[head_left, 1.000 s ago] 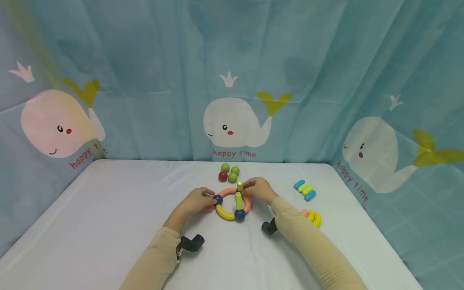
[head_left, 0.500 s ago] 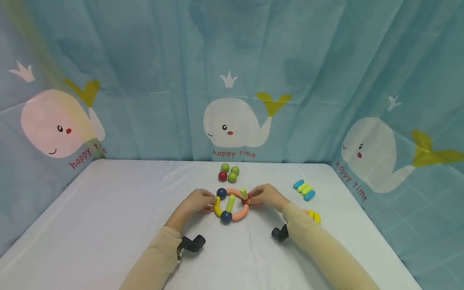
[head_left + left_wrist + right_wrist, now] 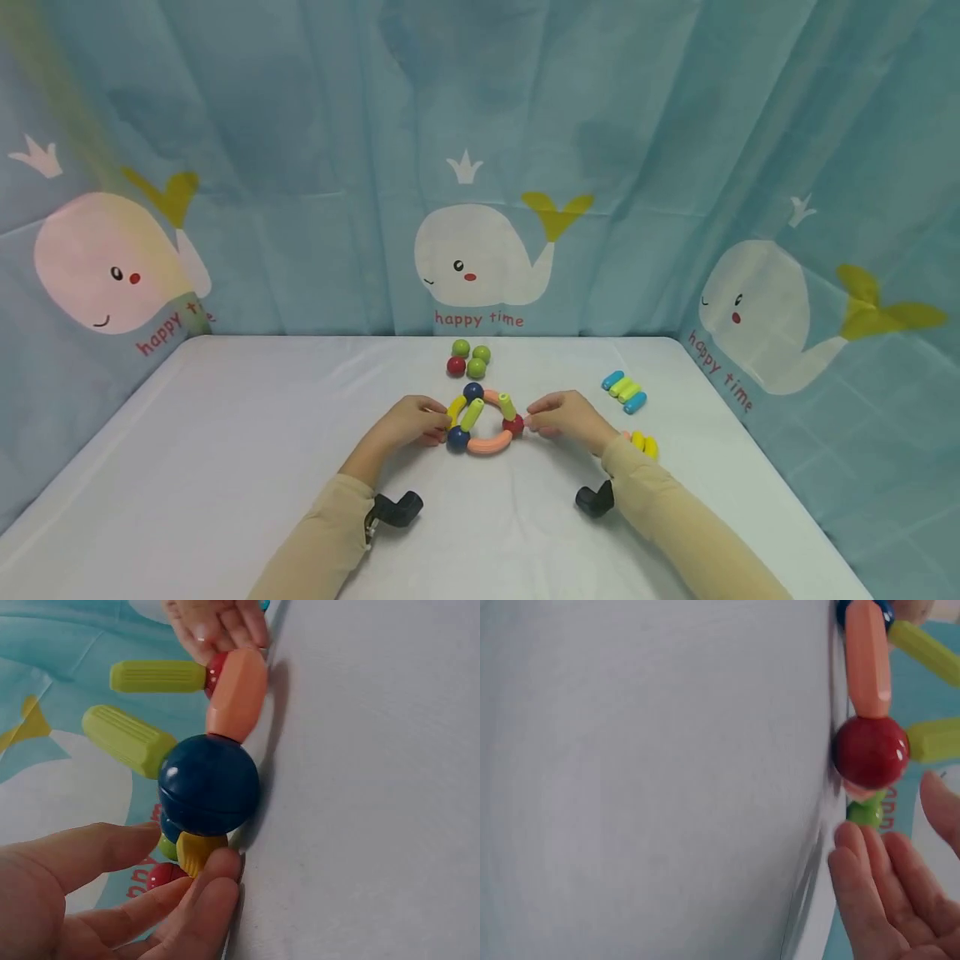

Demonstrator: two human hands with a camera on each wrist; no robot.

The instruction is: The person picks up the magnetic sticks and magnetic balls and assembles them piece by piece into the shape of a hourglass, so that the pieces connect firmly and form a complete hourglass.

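A ring of magnetic building pieces lies on the white table (image 3: 247,467). It joins a near blue ball (image 3: 458,439), a far blue ball (image 3: 473,392) and a red ball (image 3: 513,425) through a yellow curved rod (image 3: 455,407) and two coral curved rods (image 3: 489,443). One light-green stick (image 3: 472,415) rises at a slant from the near blue ball, another green stick (image 3: 507,406) from the red ball. My left hand (image 3: 408,421) holds the yellow curved rod between thumb and fingers. Beside the red ball, my right hand (image 3: 889,892) has its fingers extended, slightly apart from it.
Behind the ring sit three green balls (image 3: 476,367) and another red ball (image 3: 456,366). At right lie several blue and green straight sticks (image 3: 624,390); yellow curved rods (image 3: 643,443) lie nearer, partly behind the right sleeve. A patterned curtain (image 3: 337,167) surrounds the table.
The ring has turned clockwise as seen from above, bringing the red ball round to the right. My right hand has moved right and nearer, letting go of the red ball.
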